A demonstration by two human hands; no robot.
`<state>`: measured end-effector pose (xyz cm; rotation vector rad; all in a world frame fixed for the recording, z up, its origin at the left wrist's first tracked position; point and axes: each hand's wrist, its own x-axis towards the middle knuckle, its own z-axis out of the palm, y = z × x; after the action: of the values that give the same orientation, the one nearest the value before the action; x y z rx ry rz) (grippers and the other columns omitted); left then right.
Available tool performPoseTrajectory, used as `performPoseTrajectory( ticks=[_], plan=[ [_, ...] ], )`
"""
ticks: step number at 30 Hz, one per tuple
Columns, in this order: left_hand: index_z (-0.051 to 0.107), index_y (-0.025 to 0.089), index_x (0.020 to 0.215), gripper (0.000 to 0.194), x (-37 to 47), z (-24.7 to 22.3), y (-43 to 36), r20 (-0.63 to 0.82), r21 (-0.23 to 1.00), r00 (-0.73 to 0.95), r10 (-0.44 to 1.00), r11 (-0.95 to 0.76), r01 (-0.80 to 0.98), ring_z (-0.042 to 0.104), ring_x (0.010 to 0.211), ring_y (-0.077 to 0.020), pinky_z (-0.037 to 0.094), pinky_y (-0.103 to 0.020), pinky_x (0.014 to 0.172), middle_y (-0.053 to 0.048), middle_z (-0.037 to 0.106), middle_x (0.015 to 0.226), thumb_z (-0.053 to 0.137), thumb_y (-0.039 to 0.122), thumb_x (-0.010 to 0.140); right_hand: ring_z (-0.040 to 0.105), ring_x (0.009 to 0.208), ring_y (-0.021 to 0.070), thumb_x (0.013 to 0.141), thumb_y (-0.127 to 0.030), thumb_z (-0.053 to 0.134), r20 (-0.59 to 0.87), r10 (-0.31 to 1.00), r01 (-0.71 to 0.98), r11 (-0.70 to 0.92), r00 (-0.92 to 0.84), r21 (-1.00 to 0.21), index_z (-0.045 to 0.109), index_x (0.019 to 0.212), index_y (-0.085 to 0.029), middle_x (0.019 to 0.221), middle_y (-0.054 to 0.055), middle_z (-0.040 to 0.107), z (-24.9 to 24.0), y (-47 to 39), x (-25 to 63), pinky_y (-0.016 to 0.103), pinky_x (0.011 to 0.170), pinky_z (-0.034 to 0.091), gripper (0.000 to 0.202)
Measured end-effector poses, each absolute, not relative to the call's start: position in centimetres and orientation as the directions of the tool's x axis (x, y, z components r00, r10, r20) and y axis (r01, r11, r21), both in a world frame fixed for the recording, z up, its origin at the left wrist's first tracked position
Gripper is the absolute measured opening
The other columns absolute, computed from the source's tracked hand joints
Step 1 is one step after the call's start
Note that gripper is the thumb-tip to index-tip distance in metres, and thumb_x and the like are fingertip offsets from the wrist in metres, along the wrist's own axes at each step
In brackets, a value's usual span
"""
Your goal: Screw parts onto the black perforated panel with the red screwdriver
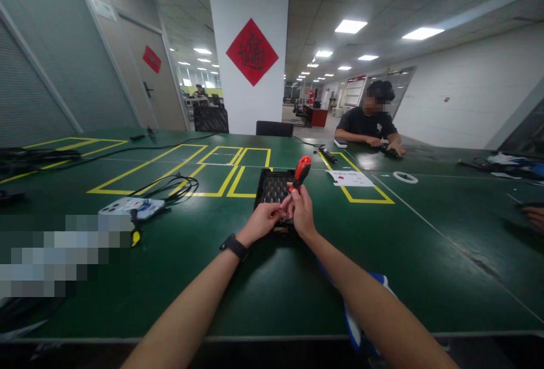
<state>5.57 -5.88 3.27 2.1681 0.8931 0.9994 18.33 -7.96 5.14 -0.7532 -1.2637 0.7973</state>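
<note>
A screwdriver (302,172) with a red and black handle points handle-up in my right hand (303,213), whose fingers are closed around its lower part. My left hand (266,220) meets it from the left, fingers pinched together near the screwdriver's lower end; what they hold is too small to make out. Just under and behind both hands lies an open black plastic case (272,185) with a ridged, patterned inside. My hands hide its front part. A dark watch band (234,247) is on my left wrist.
Left on the green table (170,278) are a phone (131,208) and a coiled black cable (182,186). Right of the case lie a white paper sheet (351,178), a black tool (329,155) and a white ring (405,177). A person (368,117) sits across; another hand (534,214) shows far right.
</note>
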Motion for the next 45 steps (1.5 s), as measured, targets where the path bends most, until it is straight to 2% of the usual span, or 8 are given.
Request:
performPoseTrajectory(
  ticks=[6, 13, 19, 27, 33, 37, 41, 45],
  plan=[
    [0.057, 0.014, 0.074, 0.018, 5.83, 3.75, -6.3, 0.424, 0.758, 0.382, 0.821, -0.553, 0.347, 0.052, 0.058, -0.0103, 0.04, -0.02, 0.056, 0.002, 0.059, 0.064, 0.061, 0.031, 0.07, 0.037, 0.037, 0.004, 0.085, -0.042, 0.04, 0.523, 0.839, -0.09, 0.538, 0.15, -0.838, 0.047, 0.108, -0.017, 0.056, -0.005, 0.054, 5.47, -8.34, 18.27, 0.015, 0.037, 0.029, 0.034],
    [0.053, 0.015, 0.073, 0.023, 5.75, 3.51, -5.95, 0.397, 0.769, 0.388, 0.831, -0.533, 0.354, 0.049, 0.057, -0.0095, 0.038, -0.02, 0.054, 0.003, 0.056, 0.064, 0.063, 0.036, 0.067, 0.038, 0.038, 0.0042, 0.084, -0.042, 0.042, 0.512, 0.848, -0.093, 0.525, 0.139, -0.846, 0.048, 0.105, -0.018, 0.057, -0.005, 0.054, 5.41, -8.35, 18.17, 0.015, 0.039, 0.032, 0.033],
    [0.051, 0.016, 0.068, 0.023, 5.77, 3.23, -5.72, 0.386, 0.715, 0.389, 0.836, -0.538, 0.447, 0.045, 0.054, -0.0088, 0.033, -0.019, 0.051, 0.004, 0.052, 0.059, 0.06, 0.037, 0.069, 0.039, 0.038, 0.0042, 0.085, -0.04, 0.042, 0.523, 0.842, -0.102, 0.536, 0.13, -0.838, 0.047, 0.105, -0.018, 0.056, -0.005, 0.054, 5.51, -8.43, 18.12, 0.014, 0.037, 0.031, 0.031],
    [0.055, 0.014, 0.075, 0.015, 5.45, 3.57, -5.95, 0.426, 0.702, 0.47, 0.773, -0.61, 0.368, 0.048, 0.059, -0.0099, 0.036, -0.02, 0.057, 0.002, 0.055, 0.066, 0.052, 0.029, 0.077, 0.036, 0.035, 0.0031, 0.086, -0.041, 0.038, 0.508, 0.851, -0.125, 0.522, 0.131, -0.844, 0.046, 0.104, -0.018, 0.058, -0.005, 0.055, 5.46, -8.28, 18.28, 0.014, 0.035, 0.029, 0.03],
    [0.059, 0.013, 0.078, 0.02, 5.31, 3.93, -6.02, 0.397, 0.723, 0.539, 0.743, -0.615, 0.315, 0.051, 0.066, -0.0113, 0.039, -0.022, 0.064, -0.002, 0.06, 0.073, 0.046, 0.028, 0.081, 0.036, 0.033, 0.0038, 0.086, -0.041, 0.037, 0.474, 0.869, -0.16, 0.493, 0.141, -0.855, 0.044, 0.108, -0.019, 0.058, -0.006, 0.054, 5.27, -7.98, 18.33, 0.015, 0.033, 0.032, 0.031],
    [0.057, 0.014, 0.08, 0.02, 5.5, 3.7, -5.98, 0.391, 0.73, 0.483, 0.783, -0.584, 0.356, 0.049, 0.062, -0.0106, 0.038, -0.021, 0.06, 0.001, 0.058, 0.07, 0.053, 0.033, 0.076, 0.036, 0.035, 0.0031, 0.085, -0.039, 0.039, 0.498, 0.854, -0.135, 0.516, 0.151, -0.846, 0.045, 0.107, -0.019, 0.059, -0.005, 0.054, 5.38, -8.05, 18.29, 0.014, 0.034, 0.029, 0.03],
    [0.054, 0.015, 0.073, 0.02, 5.7, 3.49, -6.04, 0.414, 0.711, 0.413, 0.811, -0.571, 0.409, 0.045, 0.057, -0.0091, 0.035, -0.02, 0.054, 0.003, 0.053, 0.063, 0.06, 0.033, 0.07, 0.037, 0.036, 0.0035, 0.085, -0.039, 0.04, 0.505, 0.851, -0.125, 0.522, 0.142, -0.844, 0.044, 0.107, -0.02, 0.06, -0.005, 0.055, 5.44, -8.26, 18.25, 0.014, 0.036, 0.03, 0.029],
    [0.054, 0.014, 0.072, 0.018, 5.73, 3.48, -6.05, 0.404, 0.752, 0.417, 0.814, -0.555, 0.355, 0.045, 0.055, -0.0087, 0.035, -0.019, 0.053, 0.003, 0.054, 0.062, 0.059, 0.031, 0.071, 0.037, 0.037, 0.0038, 0.085, -0.039, 0.04, 0.511, 0.852, -0.121, 0.523, 0.116, -0.844, 0.043, 0.108, -0.02, 0.059, -0.005, 0.055, 5.44, -8.4, 18.3, 0.014, 0.036, 0.03, 0.03]
  ],
)
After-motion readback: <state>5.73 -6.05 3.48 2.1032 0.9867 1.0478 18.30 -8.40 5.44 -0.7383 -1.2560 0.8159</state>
